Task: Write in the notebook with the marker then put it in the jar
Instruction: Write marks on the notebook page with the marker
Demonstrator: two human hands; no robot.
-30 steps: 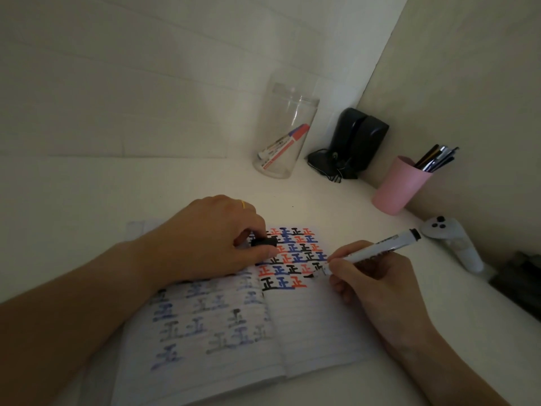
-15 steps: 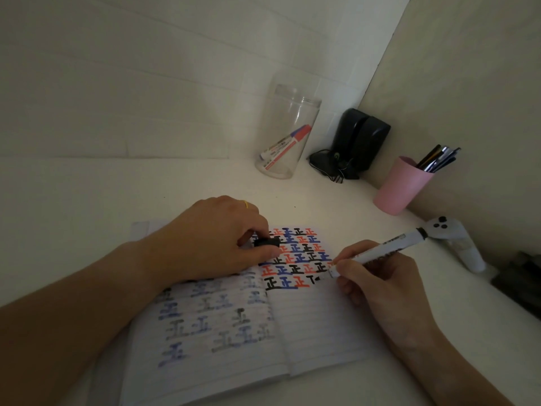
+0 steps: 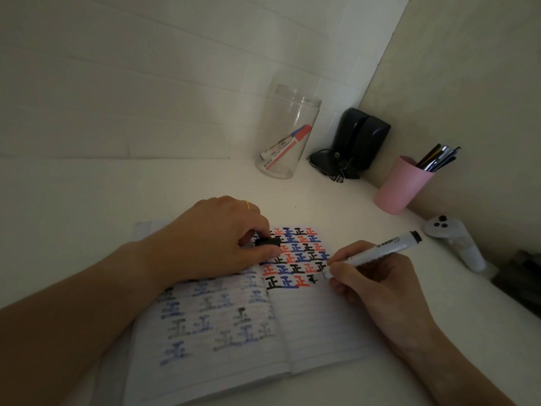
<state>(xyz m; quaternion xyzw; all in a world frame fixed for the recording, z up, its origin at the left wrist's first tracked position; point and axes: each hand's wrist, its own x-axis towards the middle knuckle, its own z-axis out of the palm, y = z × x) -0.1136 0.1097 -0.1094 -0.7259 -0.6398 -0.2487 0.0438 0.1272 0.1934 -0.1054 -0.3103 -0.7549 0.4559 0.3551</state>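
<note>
Marker [image 3: 371, 254] held in my right hand [image 3: 377, 288], tip on notebook [image 3: 322, 323] right page. Since a second ago, new black character begun at row's end. Left hand [image 3: 213, 244] pinched cap [image 3: 268, 241], pressing page. Writing unfinished; jar [image 3: 288, 133] waited behind.

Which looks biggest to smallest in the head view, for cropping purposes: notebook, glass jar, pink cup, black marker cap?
1. notebook, nearest the camera, which inflates it.
2. glass jar.
3. pink cup, farther right.
4. black marker cap, pinched in the left hand.
</note>
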